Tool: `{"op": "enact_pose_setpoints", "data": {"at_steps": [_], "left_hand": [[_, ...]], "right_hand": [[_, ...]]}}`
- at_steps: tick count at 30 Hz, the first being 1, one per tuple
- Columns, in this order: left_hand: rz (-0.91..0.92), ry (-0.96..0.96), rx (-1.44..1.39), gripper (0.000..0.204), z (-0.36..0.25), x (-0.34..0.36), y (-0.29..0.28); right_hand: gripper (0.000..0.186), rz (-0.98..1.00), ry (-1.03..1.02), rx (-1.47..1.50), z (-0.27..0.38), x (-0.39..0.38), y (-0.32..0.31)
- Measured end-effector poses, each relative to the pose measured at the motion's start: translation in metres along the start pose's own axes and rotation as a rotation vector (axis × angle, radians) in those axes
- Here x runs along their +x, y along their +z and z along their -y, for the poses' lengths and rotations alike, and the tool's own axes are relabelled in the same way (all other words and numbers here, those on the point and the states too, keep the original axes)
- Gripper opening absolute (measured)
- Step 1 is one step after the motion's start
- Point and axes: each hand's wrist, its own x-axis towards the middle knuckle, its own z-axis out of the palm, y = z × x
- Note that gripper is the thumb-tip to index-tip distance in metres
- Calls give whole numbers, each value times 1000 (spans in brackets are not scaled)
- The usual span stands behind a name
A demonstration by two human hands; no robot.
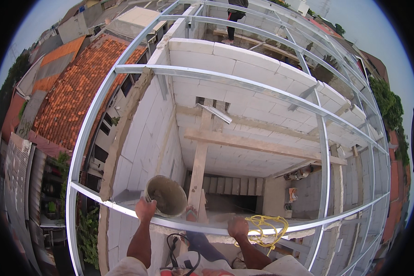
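My left hand is closed on the near left rim of a round bucket. Wet-looking grey mortar lies inside the bucket, which tilts beside a silver metal beam. My right hand is a fist at the same beam, further right. A blurred greyish shape shows just left of this fist; I cannot make out what it holds. Beside it a tangle of yellow rope hangs over the beam. My bare foot rests on a wooden plank below.
Under the planks is a deep drop with concrete stairs. A cross plank spans it, with a bent metal piece nearby. White block walls and metal framing surround me. A black cable hangs close. Another person stands far off.
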Motion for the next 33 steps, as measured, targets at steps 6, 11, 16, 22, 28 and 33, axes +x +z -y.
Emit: {"op": "enact_pose_setpoints", "data": {"at_steps": [6,11,16,22,28,33], "left_hand": [[4,3,5,50,-3,-2,-5],[3,-10,18,50,-2,-1,-4],[19,-12,12,51,-5,-2,-5],[32,-21,11,52,-5,-3,-4],[41,-21,1,52,-3,-2,-6],[24,-14,9,51,0,1,-7]], "right_hand": [[41,-4,-6,16,-1,0,2],[41,-57,-17,19,2,-3,0],[40,-120,-29,27,-2,-2,5],[43,-104,-39,31,-4,-2,6],[44,-40,-7,6,2,-5,-2],[46,-38,-2,28,4,-4,3]]}}
